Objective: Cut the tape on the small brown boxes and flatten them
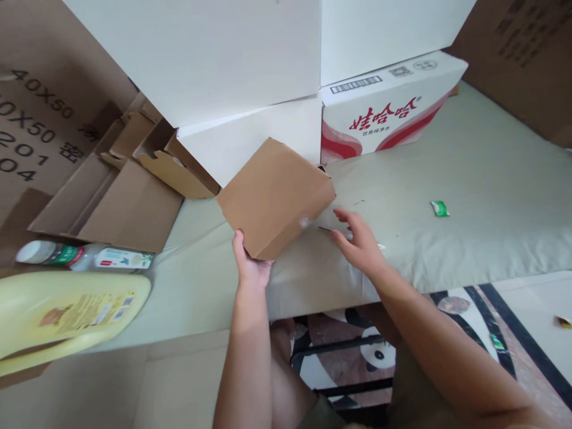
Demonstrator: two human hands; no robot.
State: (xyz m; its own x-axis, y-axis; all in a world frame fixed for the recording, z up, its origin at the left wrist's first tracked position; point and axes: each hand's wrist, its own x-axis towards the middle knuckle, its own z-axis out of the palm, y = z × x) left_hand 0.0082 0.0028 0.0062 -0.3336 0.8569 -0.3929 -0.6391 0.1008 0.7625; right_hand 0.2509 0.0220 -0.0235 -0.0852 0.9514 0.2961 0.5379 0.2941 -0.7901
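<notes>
Box [274,196] in L hand [254,265], gripped by near corner, tilted over pale green sheet [500,238], in front of white carton [245,138]. W/ R hand [360,245] just off box's R side, thumb & fingers parted, nr thin dark stick [325,229]; can't tell if touching.

Brown box [277,196] in the left hand [252,266]; green-and-white packet [440,208] right of the right hand [358,242]; red-patterned white carton [384,119] beyond that hand.
</notes>
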